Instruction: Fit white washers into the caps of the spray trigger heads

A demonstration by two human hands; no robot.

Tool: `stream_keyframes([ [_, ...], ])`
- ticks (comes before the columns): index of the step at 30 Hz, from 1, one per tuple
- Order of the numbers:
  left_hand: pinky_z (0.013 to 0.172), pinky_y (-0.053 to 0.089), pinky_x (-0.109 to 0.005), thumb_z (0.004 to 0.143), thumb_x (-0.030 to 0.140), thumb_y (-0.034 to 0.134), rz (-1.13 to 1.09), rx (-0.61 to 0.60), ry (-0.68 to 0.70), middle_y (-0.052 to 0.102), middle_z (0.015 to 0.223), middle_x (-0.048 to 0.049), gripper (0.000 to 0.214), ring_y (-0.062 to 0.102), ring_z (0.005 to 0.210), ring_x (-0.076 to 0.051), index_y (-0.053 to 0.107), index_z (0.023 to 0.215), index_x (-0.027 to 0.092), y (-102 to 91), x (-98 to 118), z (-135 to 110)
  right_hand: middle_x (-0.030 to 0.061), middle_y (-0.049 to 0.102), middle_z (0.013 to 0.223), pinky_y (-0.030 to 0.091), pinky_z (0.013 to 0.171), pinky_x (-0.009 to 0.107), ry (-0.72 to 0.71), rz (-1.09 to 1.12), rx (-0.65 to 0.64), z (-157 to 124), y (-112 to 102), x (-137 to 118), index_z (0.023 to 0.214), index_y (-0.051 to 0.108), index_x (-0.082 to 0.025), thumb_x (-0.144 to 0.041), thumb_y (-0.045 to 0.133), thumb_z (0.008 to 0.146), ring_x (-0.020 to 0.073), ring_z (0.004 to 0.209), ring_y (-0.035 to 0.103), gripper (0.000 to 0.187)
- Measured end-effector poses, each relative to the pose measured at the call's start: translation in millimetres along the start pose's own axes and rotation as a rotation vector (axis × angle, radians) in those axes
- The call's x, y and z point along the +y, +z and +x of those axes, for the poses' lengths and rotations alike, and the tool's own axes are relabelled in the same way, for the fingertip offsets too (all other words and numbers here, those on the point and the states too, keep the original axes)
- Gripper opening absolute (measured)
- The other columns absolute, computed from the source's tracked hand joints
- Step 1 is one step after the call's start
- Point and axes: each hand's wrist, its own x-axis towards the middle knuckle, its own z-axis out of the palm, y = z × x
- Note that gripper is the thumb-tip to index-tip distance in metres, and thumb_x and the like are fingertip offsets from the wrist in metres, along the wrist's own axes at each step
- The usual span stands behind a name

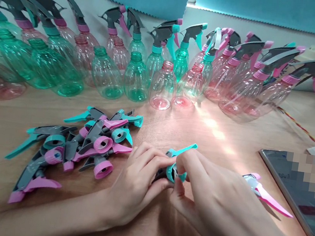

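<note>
In the middle of the table my left hand (134, 179) is closed around a grey and teal trigger spray head (172, 171), its round collar turned toward me. My right hand (209, 186) meets it from the other side, thumb and fingers pinched at the collar's opening. A small pale bit shows between these fingertips, too little to name. The teal trigger (185, 149) sticks up behind my fingers. Left of my hands lies a pile of loose pink and teal spray heads (102, 143). A single pink spray head (264, 193) rests beyond my right hand.
Open green bottles (136, 80) and clear pink bottles (163, 85) stand in a row, with capped spray bottles (233, 78) behind and to the right. A phone (296, 192), partly blurred out, lies at the right. Twisted red and yellow wire (300, 124) crosses the table behind it.
</note>
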Motion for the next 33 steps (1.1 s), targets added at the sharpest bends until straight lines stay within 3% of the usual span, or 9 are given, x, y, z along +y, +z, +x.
stream_keyframes([
  [8,0.082,0.042,-0.036,0.089,0.018,0.054,-0.013,0.004,-0.040,0.057,0.097,-0.0065,0.022,0.049,0.093,-0.021,0.052,0.111,0.017,-1.4,-0.5,-2.7,-0.0013,0.044,0.058,0.023,0.038,0.026,0.096,-0.045,0.015,-2.3,-1.5,16.4,0.071,0.038,-0.022,-0.003,0.040,0.070,0.0127,0.039,0.040,0.020],
  [14,0.083,0.041,-0.034,0.087,0.015,0.057,-0.084,-0.038,-0.106,0.057,0.099,-0.0048,0.028,0.050,0.094,-0.020,0.052,0.114,0.019,-3.9,-1.7,-3.2,-0.0031,0.049,0.060,0.029,0.044,0.026,0.201,0.131,-0.037,0.7,-8.6,34.5,0.082,0.044,-0.023,-0.015,0.049,0.078,0.0126,0.047,0.046,0.010],
  [19,0.081,0.041,-0.032,0.088,0.017,0.057,-0.140,-0.058,-0.238,0.056,0.102,-0.0026,0.030,0.050,0.093,-0.018,0.052,0.117,0.025,-4.3,-6.2,-2.7,-0.0019,0.057,0.065,0.035,0.045,0.027,0.253,0.280,-0.199,12.2,-7.9,53.2,0.094,0.054,-0.024,-0.021,0.051,0.080,0.0140,0.051,0.053,0.015],
  [25,0.076,0.042,-0.030,0.086,0.022,0.060,-0.204,-0.017,-0.328,0.058,0.100,-0.0010,0.025,0.052,0.090,-0.018,0.055,0.111,0.027,-4.4,-7.6,-2.8,0.0030,0.063,0.072,0.043,0.048,0.028,0.224,0.476,-0.345,21.9,-4.8,70.8,0.092,0.067,-0.024,-0.024,0.050,0.085,0.0184,0.061,0.061,0.018],
  [33,0.073,0.043,-0.029,0.086,0.023,0.062,-0.258,0.005,-0.364,0.058,0.099,0.0004,0.025,0.052,0.087,-0.017,0.057,0.110,0.027,-3.8,-7.4,-2.4,0.0027,0.068,0.083,0.046,0.055,0.027,0.221,0.503,-0.327,21.1,-6.9,70.0,0.091,0.070,-0.024,-0.021,0.051,0.086,0.0156,0.065,0.062,0.019],
])
